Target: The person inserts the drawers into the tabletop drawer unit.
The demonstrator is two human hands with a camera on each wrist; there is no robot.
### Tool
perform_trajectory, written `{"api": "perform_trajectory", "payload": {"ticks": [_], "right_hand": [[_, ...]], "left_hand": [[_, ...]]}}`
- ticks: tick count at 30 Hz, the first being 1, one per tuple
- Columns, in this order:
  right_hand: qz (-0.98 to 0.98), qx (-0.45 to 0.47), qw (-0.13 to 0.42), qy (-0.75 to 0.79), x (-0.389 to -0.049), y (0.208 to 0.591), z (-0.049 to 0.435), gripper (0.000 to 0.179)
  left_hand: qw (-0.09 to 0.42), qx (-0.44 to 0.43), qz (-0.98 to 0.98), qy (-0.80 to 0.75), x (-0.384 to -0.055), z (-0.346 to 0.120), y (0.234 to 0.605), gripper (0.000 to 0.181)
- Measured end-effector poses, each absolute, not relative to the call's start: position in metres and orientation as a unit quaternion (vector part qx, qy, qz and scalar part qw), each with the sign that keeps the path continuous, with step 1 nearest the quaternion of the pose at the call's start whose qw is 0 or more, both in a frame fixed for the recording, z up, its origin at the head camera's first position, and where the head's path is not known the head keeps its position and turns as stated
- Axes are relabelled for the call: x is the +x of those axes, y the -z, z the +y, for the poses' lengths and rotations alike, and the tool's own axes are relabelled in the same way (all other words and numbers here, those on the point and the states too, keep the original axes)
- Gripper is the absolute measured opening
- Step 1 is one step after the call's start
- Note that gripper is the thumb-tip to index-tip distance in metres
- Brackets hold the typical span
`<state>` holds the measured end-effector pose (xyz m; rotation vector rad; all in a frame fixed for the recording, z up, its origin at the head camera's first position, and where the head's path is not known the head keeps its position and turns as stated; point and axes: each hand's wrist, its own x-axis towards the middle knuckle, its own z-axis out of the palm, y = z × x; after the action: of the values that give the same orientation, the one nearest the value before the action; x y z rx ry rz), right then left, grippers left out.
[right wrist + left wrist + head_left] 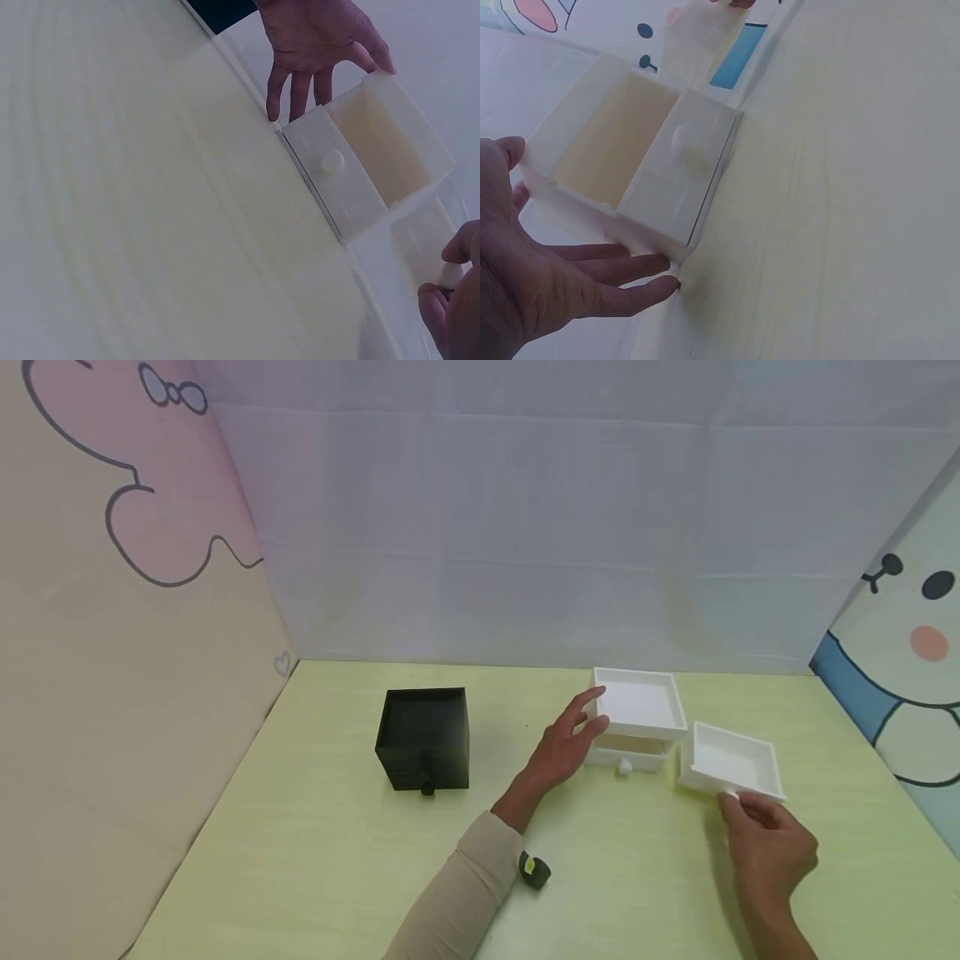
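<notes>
A small white two-level drawer cabinet (641, 700) stands at the back right of the table. My left hand (558, 750) is against its left side; the fingers reach along the wall and the thumb touches the top front edge. Its upper slot (382, 146) gapes, while the lower drawer (307, 150) with a round knob (332, 160) sits in place. To the right, a removed white drawer (735, 760) hangs tilted beside the cabinet. My right hand (772, 847) pinches that drawer's knob (451, 275) between thumb and fingers.
A black drawer cabinet (427, 727) with a front knob stands left of the white one. Pale yellow-green table (600, 893) lies in front. A white curtain (480, 527) hangs behind, with cartoon-printed panels at both sides. A small dark strap piece (534, 870) shows by the left sleeve.
</notes>
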<state>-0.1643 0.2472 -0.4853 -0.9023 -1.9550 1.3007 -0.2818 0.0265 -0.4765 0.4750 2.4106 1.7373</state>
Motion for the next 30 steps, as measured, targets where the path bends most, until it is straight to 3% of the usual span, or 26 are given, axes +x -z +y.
{"api": "perform_trajectory", "payload": {"ticks": [30], "right_hand": [[-0.740, -0.340, 0.306, -0.493, -0.143, 0.479, 0.232, 0.016]], "left_hand": [[0.064, 0.158, 0.802, -0.572, -0.282, 0.026, 0.476, 0.042]]}}
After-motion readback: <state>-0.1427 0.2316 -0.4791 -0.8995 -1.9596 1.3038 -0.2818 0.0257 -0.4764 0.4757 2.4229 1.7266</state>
